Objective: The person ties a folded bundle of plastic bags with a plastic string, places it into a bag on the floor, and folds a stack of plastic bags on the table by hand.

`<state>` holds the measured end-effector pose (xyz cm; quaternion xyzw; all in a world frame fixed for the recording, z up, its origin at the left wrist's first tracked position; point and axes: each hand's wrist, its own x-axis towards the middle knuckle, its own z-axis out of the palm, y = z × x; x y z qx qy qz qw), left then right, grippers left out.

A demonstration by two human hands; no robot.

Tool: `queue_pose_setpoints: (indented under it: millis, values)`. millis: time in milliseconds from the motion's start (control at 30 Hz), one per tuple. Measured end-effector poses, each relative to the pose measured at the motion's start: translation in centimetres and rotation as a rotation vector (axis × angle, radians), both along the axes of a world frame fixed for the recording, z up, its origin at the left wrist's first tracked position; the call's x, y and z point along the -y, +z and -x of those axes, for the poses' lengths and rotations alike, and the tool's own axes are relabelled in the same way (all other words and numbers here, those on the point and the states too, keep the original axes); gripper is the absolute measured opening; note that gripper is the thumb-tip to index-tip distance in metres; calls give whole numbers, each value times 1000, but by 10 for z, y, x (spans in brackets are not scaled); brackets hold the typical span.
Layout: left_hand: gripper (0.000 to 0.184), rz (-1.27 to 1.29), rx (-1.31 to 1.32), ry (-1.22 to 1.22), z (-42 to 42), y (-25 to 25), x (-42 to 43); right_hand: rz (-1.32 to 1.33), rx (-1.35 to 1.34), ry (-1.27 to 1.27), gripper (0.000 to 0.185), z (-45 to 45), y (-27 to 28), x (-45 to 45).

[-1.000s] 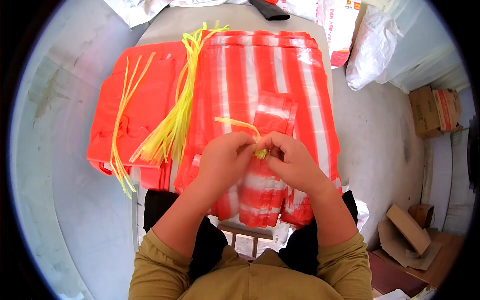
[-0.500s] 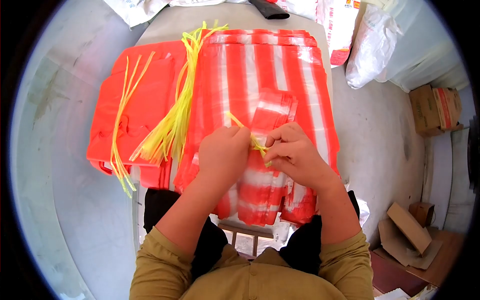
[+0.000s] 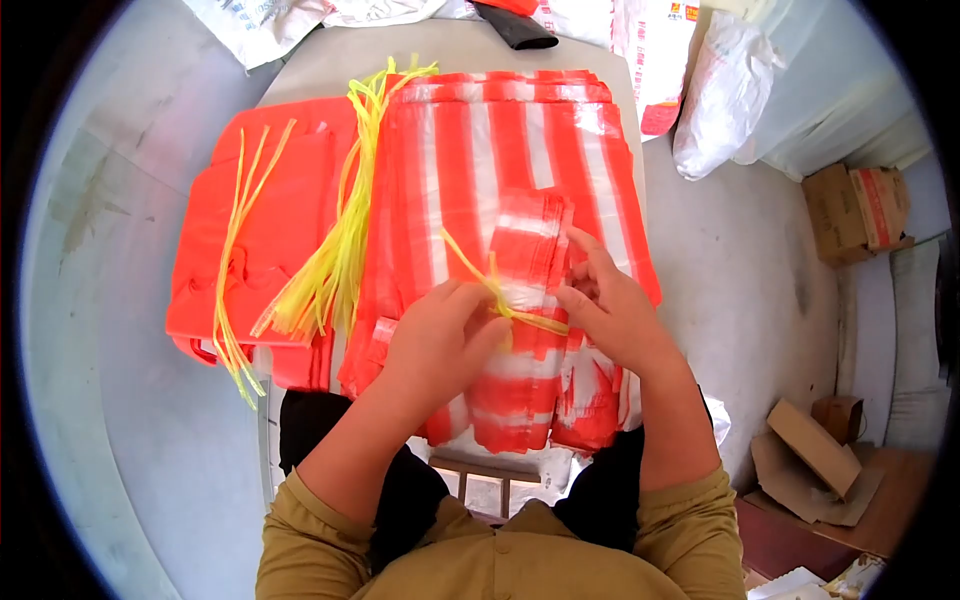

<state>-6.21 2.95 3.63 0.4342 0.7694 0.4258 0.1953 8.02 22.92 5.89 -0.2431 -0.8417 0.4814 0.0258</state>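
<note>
A narrow folded bundle of red-and-white striped plastic bags (image 3: pixel 528 265) lies lengthwise on a larger stack of the same bags (image 3: pixel 475 140). Around the bundle's middle runs a yellow plastic strip (image 3: pixel 535 320), knotted near its left side, with one loose end pointing up and left. My left hand (image 3: pixel 440 345) is at the bundle's left side by the knot, thumb and fingers apart. At the right edge, my right hand (image 3: pixel 622 310) touches the bundle with its thumb and forefinger spread. The undersides of both hands are hidden.
To the left lies a pile of red bags (image 3: pixel 265 210) with a few yellow strips (image 3: pixel 235 250) on it. A thick bunch of yellow strips (image 3: pixel 345 235) lies between the piles. White sacks (image 3: pixel 725 95) and cardboard boxes (image 3: pixel 855 215) stand to the right.
Both hands have let go of the yellow strip and moved apart, the right one to the bundle's right edge. The knot and the strip across the bundle now show. The view has shifted slightly.
</note>
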Motion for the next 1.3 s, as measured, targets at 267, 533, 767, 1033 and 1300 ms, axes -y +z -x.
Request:
queue_pose_setpoints:
  millis: [267,533,767,1033,1300]
  values:
    - [51,-241,1032,14,-1,-13,11,559,-499,103,67,-1,25,20]
    - [45,-117,1428,89,-13,-9,-2,406,-303,-239,88,7,-12,11]
    - [76,-155,1255,30,-17,-14,-7,740,-433,-266,82,12,-6,23]
    - [47,-123,1283,81,-28,-25,-18,646,-367,-406,74,16,-2,9]
    - [42,-202,1434,152,-26,-21,-20,450,-276,-290,73,6,-21,2]
